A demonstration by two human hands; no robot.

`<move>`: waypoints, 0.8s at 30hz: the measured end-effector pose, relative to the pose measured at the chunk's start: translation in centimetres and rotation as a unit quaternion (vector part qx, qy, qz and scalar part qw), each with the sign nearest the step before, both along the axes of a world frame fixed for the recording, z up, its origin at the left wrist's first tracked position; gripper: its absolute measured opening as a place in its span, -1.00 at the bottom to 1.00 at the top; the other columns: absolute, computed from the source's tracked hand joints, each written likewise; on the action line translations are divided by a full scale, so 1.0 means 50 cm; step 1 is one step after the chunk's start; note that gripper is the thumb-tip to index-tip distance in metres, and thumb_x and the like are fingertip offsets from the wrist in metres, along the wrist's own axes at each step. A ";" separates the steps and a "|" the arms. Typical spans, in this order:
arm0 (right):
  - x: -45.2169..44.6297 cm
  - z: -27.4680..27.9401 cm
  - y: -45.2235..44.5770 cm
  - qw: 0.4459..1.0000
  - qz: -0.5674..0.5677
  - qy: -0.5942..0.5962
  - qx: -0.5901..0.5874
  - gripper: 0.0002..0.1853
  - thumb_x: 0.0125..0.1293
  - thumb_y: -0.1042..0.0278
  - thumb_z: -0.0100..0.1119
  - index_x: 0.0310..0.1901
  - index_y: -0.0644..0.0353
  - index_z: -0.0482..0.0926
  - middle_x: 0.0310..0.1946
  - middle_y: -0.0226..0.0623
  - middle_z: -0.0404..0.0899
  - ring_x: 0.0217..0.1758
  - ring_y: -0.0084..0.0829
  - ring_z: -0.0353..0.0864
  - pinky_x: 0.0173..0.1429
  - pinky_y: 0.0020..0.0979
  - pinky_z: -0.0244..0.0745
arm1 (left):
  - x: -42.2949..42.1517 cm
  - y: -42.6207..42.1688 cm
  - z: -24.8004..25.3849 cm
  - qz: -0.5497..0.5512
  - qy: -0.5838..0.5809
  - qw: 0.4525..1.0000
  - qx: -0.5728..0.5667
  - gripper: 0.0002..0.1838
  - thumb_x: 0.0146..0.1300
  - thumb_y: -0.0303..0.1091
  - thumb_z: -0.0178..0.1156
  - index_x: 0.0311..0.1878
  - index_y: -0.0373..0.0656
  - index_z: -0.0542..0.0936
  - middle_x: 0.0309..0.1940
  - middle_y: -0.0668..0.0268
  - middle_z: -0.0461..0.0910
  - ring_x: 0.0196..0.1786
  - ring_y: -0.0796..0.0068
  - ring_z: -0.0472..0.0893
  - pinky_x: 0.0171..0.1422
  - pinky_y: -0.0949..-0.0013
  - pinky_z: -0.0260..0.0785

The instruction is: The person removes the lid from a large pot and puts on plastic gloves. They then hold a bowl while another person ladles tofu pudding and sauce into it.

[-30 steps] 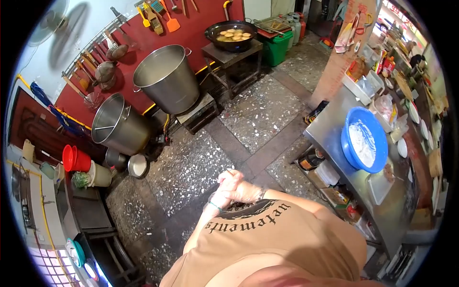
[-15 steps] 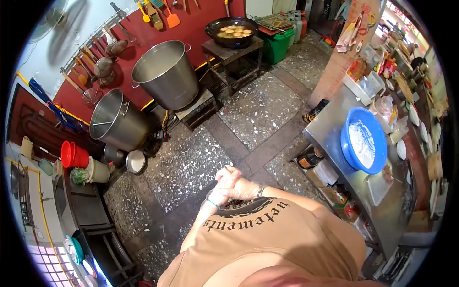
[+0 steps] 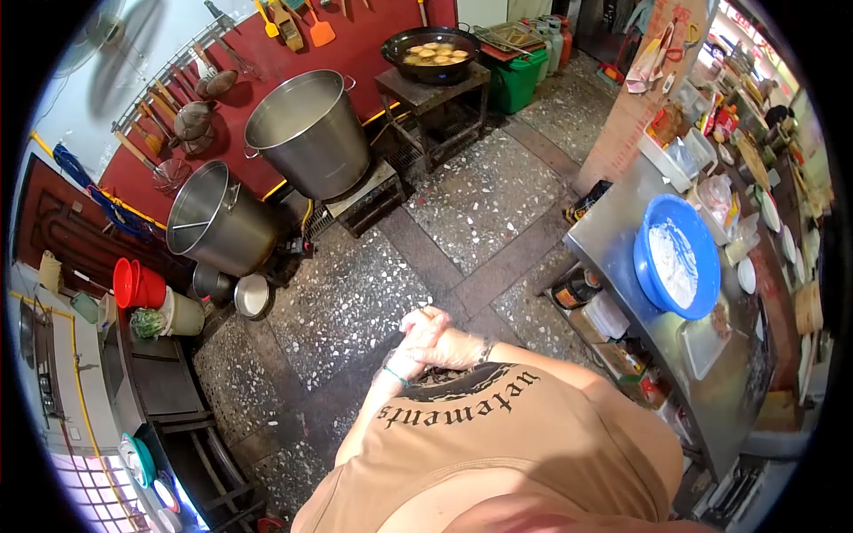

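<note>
In front of my belly, my left hand [image 3: 411, 359] and my right hand [image 3: 455, 346] are clasped together with fingers closed. A teal band circles my left wrist, and the right wrist has a dark band or marking. Both hands look pale, perhaps from flour or thin gloves; I cannot tell which. No tool or object shows between them, though the inner palms are hidden. Beneath them is the speckled stone floor [image 3: 355, 284], and just behind is my tan shirt [image 3: 533, 435] with dark lettering.
A blue basin [image 3: 647, 258] of white powder or dough stands on the metal counter [image 3: 613, 222] at right. Round golden pieces [image 3: 435, 53] sit in oil in a black wok [image 3: 395, 62] at the back. Two large steel pots [image 3: 320, 151] stand left of it, below hanging utensils.
My hands stay clasped in the same place. The view has shifted very slightly, and the pieces in the wok appear in slightly different positions.
</note>
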State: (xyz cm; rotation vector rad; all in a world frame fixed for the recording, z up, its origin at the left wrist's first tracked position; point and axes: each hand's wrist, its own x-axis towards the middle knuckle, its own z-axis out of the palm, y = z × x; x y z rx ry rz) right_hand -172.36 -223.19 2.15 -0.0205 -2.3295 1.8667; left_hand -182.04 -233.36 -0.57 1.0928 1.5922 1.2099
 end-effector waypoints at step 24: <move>-0.037 -0.033 -0.030 0.992 0.069 -0.044 -0.100 -0.29 0.11 -0.16 0.28 0.11 0.24 0.35 -0.05 -0.17 0.31 -0.04 -0.31 0.41 0.07 -0.26 0.38 | 0.003 -0.041 0.010 0.055 -0.072 0.996 0.010 -0.40 0.41 0.19 -0.14 0.01 -0.28 0.44 -0.01 0.14 0.45 0.15 0.33 0.41 0.32 0.29 0.16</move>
